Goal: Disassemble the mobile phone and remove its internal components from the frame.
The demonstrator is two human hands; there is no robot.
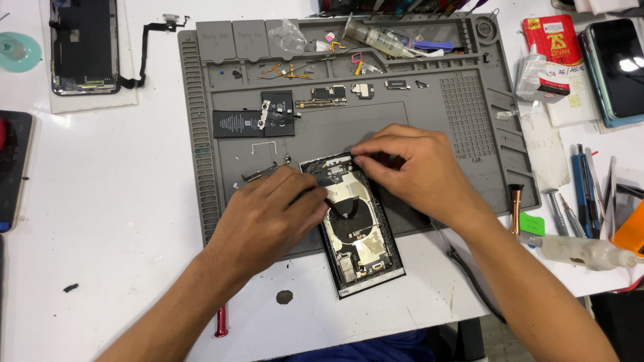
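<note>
- Your left hand (272, 211) lies on the left edge of the opened black-framed phone housing (355, 228), fingers curled close around a thin dark tool (327, 199) whose tip points into the housing's upper half.
- Your right hand (412, 167) sits at the housing's top right corner, thumb and forefinger pinched narrowly together over something too small to make out.
- The housing lies tilted, its upper end on the grey silicone repair mat (469, 134) and its lower end past the mat's front edge on the white tabletop (121, 221); a black circular coil and silver shields show inside it.
- Behind your hands on the mat lie a black L-shaped battery (245, 121), a narrow green-and-gold logic board (322, 98) and a small silver-shielded module (363, 90).
- The trays along the mat's far edge hold small flex cables, a crumpled clear plastic bag (292, 37) and a clear syringe (376, 39).
- At the far left, a black phone screen assembly (84, 43) rests on the tabletop, with a flex cable trailing off to its right.
- To your right, well apart from the housing, stand a copper-coloured tool handle (515, 208), several screwdrivers with blue and grey handles (582, 191) and a clear squeeze bottle lying on its side (583, 251).
- A red-handled tool (221, 322) lies near your left forearm at the table's front.
</note>
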